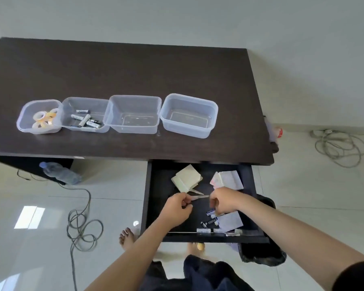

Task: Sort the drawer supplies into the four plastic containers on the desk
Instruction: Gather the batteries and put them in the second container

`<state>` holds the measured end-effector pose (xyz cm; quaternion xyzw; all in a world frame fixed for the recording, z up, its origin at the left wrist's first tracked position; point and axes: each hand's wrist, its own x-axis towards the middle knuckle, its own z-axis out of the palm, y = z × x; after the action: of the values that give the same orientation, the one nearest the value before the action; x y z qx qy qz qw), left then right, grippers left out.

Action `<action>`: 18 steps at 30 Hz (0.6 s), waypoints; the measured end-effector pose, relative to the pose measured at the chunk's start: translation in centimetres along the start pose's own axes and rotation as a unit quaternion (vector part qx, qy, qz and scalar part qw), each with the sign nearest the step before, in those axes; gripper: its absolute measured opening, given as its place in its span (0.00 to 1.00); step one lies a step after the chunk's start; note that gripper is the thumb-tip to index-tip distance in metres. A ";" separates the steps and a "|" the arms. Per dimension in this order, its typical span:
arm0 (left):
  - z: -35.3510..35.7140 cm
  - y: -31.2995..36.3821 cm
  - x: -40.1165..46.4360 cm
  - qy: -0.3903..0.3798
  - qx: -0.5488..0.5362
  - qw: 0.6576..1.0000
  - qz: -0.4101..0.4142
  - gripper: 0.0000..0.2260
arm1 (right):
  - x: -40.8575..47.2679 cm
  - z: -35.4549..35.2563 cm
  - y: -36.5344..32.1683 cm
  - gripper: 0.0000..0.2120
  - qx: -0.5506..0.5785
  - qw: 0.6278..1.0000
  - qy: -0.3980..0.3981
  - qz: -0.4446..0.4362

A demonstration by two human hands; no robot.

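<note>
Over the open drawer (156,206), left hand (178,204) pinches scissors (198,197); right hand (223,201) curls downward, its grip unclear.

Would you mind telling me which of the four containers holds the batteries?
The second container from the left; its left neighbour holds tape rolls, the two on the right look empty.
</note>
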<state>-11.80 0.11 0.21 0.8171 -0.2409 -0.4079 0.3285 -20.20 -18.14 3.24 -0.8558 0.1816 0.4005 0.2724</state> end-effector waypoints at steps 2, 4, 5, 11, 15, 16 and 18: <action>2.1 -0.3 0.2 -0.055 0.026 0.998 -0.016 0.13 | 0.3 2.1 2.8 0.13 -0.016 0.999 -0.015 0.027; 3.7 -0.5 0.5 -0.099 0.065 0.993 -0.024 0.16 | 0.8 3.9 4.8 0.14 -0.025 0.999 -0.007 0.048; 4.5 -0.6 0.8 -0.115 0.088 0.989 -0.024 0.18 | 1.0 4.7 5.6 0.15 -0.024 0.998 0.005 0.054; 8.0 0.3 2.9 -0.156 0.171 0.973 0.008 0.25 | 2.0 6.7 7.5 0.14 -0.068 0.995 0.069 0.038; 9.5 0.7 4.1 -0.156 0.198 0.968 0.014 0.26 | 2.3 6.4 7.8 0.09 -0.061 0.998 0.013 0.023; 9.7 0.6 4.3 -0.154 0.201 0.967 0.007 0.26 | 2.3 6.2 7.8 0.06 -0.055 0.998 -0.002 0.016; 10.0 0.4 4.6 -0.150 0.205 0.967 -0.001 0.25 | 2.4 5.4 7.7 0.04 -0.046 0.999 -0.013 0.010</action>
<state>-17.51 -6.62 -6.36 0.7967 -0.3655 -0.4677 0.1135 -26.00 -21.10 -3.98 -0.8603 0.1676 0.4225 0.2307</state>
